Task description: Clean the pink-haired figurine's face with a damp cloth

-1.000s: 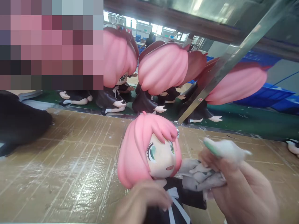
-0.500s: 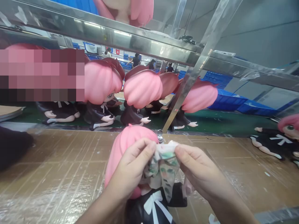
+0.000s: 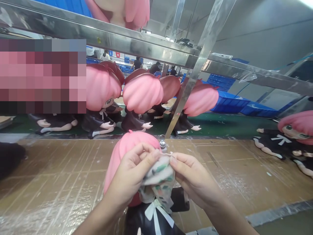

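Note:
A white cloth with green and orange markings (image 3: 160,176) is stretched between my two hands. Its upper edge is pinched by my left hand (image 3: 137,173) on one side and by my right hand (image 3: 192,176) on the other; both are closed. Directly behind the cloth sits a large figure with pink hair (image 3: 119,163), a black dress and a white bow (image 3: 156,212). The cloth and my hands cover its face. A small open metal container (image 3: 162,142) stands just past the figure's head.
More pink-haired figures (image 3: 143,93) line the green conveyor (image 3: 225,125) behind a brown covered table (image 3: 61,169). Another figure (image 3: 281,140) is at the right. A metal post (image 3: 182,101) and shelf beam (image 3: 137,45) cross ahead. Blue bins (image 3: 232,102) and people (image 3: 137,63) appear farther back.
The grip has shifted along the cloth's edge, and the cloth is now bunched and folded over differently. My hands are closer together. The whole view has moved slightly.

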Available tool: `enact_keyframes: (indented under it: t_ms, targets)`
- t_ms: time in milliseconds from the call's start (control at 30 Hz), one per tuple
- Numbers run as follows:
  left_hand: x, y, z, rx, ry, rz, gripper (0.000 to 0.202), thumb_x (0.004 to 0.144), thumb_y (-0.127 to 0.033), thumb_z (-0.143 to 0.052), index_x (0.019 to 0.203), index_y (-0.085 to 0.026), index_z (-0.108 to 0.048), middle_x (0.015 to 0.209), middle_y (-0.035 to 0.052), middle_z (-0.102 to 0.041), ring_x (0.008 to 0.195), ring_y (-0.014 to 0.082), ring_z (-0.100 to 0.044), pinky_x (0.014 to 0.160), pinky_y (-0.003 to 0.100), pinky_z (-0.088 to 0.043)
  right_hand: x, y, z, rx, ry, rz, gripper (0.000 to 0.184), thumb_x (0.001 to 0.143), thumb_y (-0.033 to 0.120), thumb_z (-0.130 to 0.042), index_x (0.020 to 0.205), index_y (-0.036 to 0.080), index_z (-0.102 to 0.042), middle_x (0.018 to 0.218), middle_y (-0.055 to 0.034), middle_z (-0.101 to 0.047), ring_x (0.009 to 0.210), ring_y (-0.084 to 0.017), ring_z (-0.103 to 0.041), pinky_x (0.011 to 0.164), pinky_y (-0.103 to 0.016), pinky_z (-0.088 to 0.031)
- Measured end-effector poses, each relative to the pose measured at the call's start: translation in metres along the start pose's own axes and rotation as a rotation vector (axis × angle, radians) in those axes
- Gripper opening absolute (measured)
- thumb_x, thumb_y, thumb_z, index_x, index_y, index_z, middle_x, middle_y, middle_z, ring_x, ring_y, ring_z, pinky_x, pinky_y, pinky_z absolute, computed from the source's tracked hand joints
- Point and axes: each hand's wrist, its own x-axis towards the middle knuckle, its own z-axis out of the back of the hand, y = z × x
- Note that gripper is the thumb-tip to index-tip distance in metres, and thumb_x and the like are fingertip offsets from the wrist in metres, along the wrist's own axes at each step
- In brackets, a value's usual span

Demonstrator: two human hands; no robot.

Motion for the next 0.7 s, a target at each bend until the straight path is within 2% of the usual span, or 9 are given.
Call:
enact_keyframes:
  t_ms: [133,233,367,500,600,700]
  targets:
    - [0.002,0.000,-0.003,0.030,-0.037,-0.090,0.037,0.084,-0.048,-0.074,0.080,-0.020,-0.049,0.060,-0.0052,-0.057,0.050,0.0067,-0.050,0.048,0.014,-0.041,-0.002,-0.010,-0.002,0.049,0.042,-0.062,0.034,0.080,0.046,-0.079,0.101,0.020,-0.071,0.084,-0.0017,-0.069,0.074,-0.011,-0.062,0.078,-0.026,-0.049]
    - [0.003,-0.004,-0.004,0.085,-0.066,-0.156,0.034,0.086,-0.046,-0.073,0.081,-0.020,-0.051,0.058,-0.0062,-0.057,0.049,0.0052,-0.047,0.045,0.011,-0.037,-0.003,-0.013,-0.001,0.049,0.072,-0.103,0.035,0.074,0.042,-0.084,0.094,0.016,-0.074,0.080,-0.0035,-0.069,0.070,-0.012,-0.061,0.072,-0.026,-0.049]
    - [0.004,-0.010,0.002,0.140,-0.083,-0.180,0.031,0.085,-0.045,-0.074,0.083,-0.020,-0.055,0.062,-0.0048,-0.060,0.051,0.0063,-0.050,0.046,0.012,-0.041,-0.006,-0.009,0.001,0.082,0.022,-0.064,0.027,0.082,0.042,-0.078,0.094,0.018,-0.074,0.084,-0.0030,-0.069,0.075,-0.012,-0.060,0.075,-0.024,-0.048]
    - [0.004,-0.013,0.006,0.192,-0.034,-0.156,0.031,0.081,-0.044,-0.077,0.090,-0.022,-0.059,0.061,-0.0064,-0.055,0.051,0.0069,-0.049,0.045,0.014,-0.041,-0.006,-0.002,-0.001,0.131,0.051,-0.106,0.029,0.086,0.040,-0.072,0.102,0.017,-0.074,0.082,-0.0043,-0.068,0.071,-0.012,-0.060,0.080,-0.027,-0.050]
    - [0.003,-0.014,0.005,0.235,-0.010,-0.151,0.029,0.083,-0.042,-0.076,0.099,-0.024,-0.059,0.071,-0.0043,-0.062,0.058,0.0099,-0.057,0.050,0.016,-0.046,-0.005,-0.002,-0.003,0.156,0.089,-0.171,0.034,0.086,0.044,-0.070,0.104,0.016,-0.073,0.080,-0.0041,-0.066,0.063,-0.008,-0.056,0.069,-0.021,-0.047]
    - [0.005,-0.014,0.001,0.269,-0.021,-0.182,0.025,0.086,-0.038,-0.074,0.098,-0.023,-0.057,0.071,-0.0055,-0.064,0.063,0.0078,-0.060,0.057,0.013,-0.046,-0.005,-0.004,-0.001,0.110,0.124,-0.191,0.042,0.078,0.049,-0.079,0.100,0.014,-0.074,0.076,-0.0031,-0.064,0.060,-0.007,-0.052,0.058,-0.018,-0.039]
